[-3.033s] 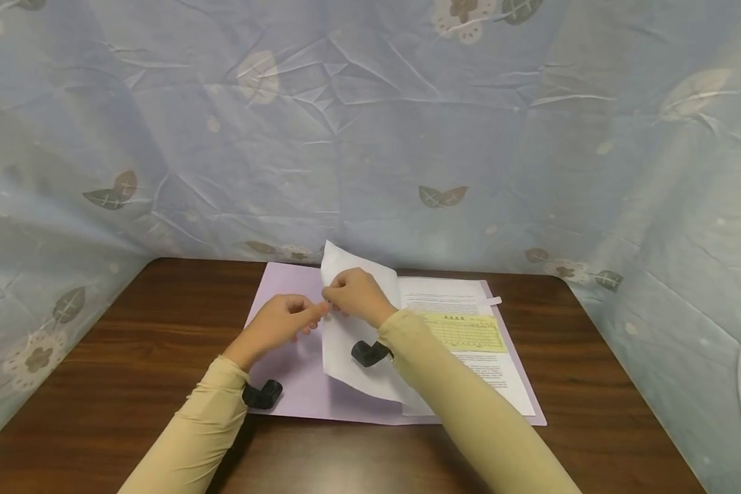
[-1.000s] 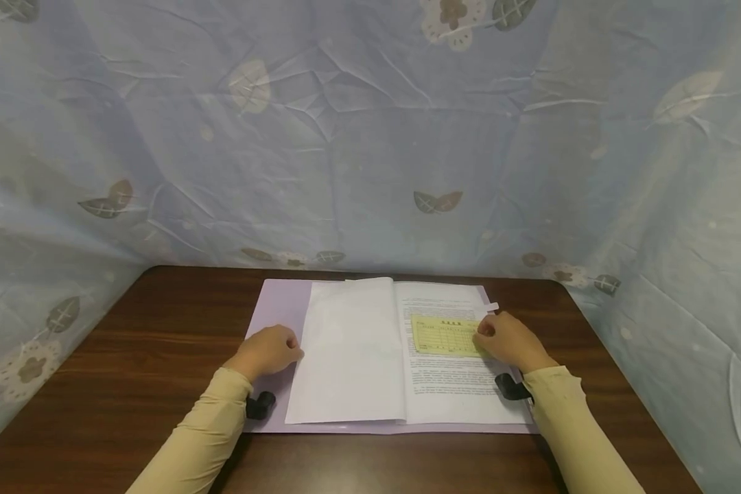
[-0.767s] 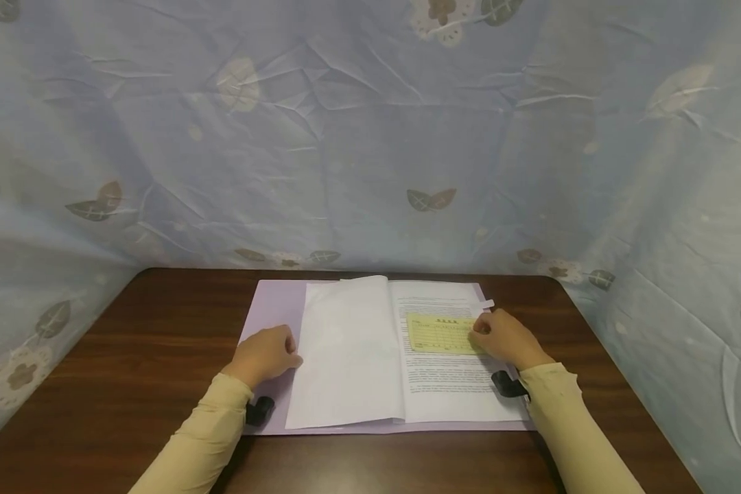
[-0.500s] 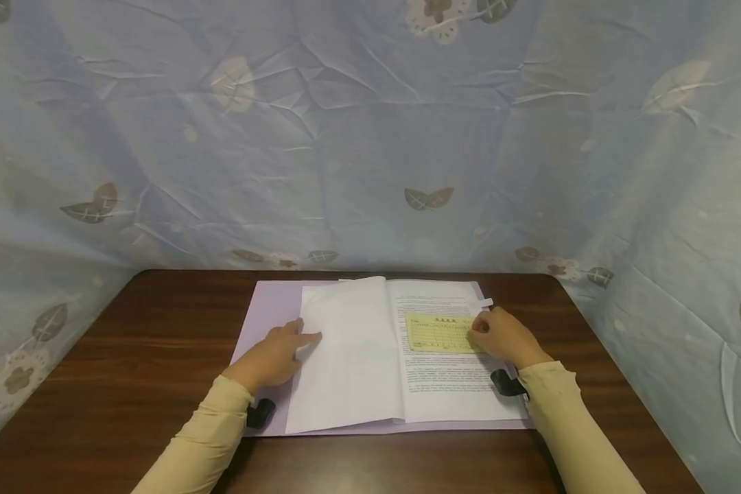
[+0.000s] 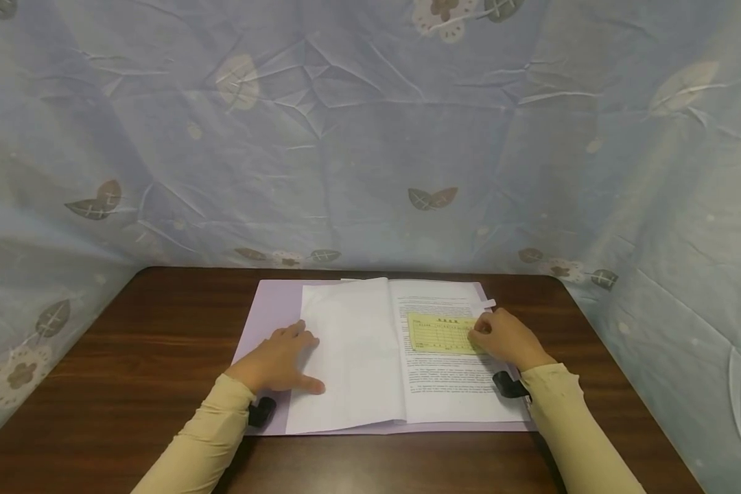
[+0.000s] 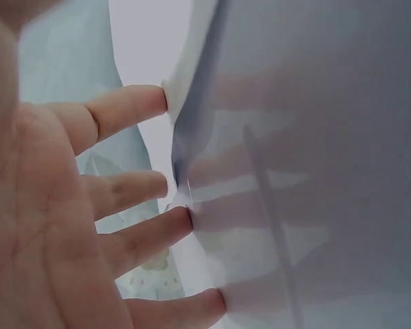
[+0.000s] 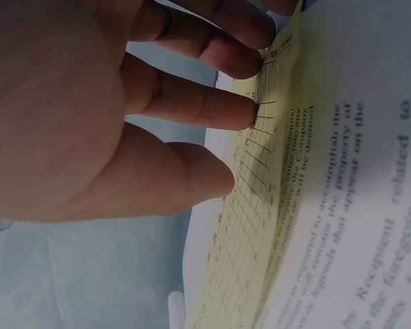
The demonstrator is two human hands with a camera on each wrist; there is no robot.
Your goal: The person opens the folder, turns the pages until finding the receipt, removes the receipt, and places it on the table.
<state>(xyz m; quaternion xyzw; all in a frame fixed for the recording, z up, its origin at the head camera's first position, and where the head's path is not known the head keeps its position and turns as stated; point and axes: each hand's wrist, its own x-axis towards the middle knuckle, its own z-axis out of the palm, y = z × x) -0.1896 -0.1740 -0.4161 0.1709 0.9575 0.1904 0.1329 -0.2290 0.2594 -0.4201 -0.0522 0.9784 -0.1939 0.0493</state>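
Observation:
A lilac folder (image 5: 278, 302) lies open on the table with stapled-looking white sheets inside. My left hand (image 5: 280, 360) spreads its fingers over the left edge of a turned blank page (image 5: 358, 350). In the left wrist view, several fingertips (image 6: 151, 99) touch the page's surface. On the right-hand printed page (image 5: 451, 398) lies a yellow slip with a ruled table (image 5: 435, 333). My right hand (image 5: 506, 336) rests its fingertips on the right end of that slip. The right wrist view shows the thumb (image 7: 205, 171) and index finger apart, both at the slip's surface.
A small white tab (image 5: 486, 304) sticks out past the folder's upper right edge. The dark wooden table (image 5: 130, 370) extends on both sides and in front. A patterned pale-blue curtain (image 5: 370, 158) surrounds its back and sides. Black camera mounts (image 5: 261, 412) sit at both wrists.
The raised page has been turned over to the left and now lies down. My right hand has moved from it to the yellow slip. My left hand has spread its fingers over the page.

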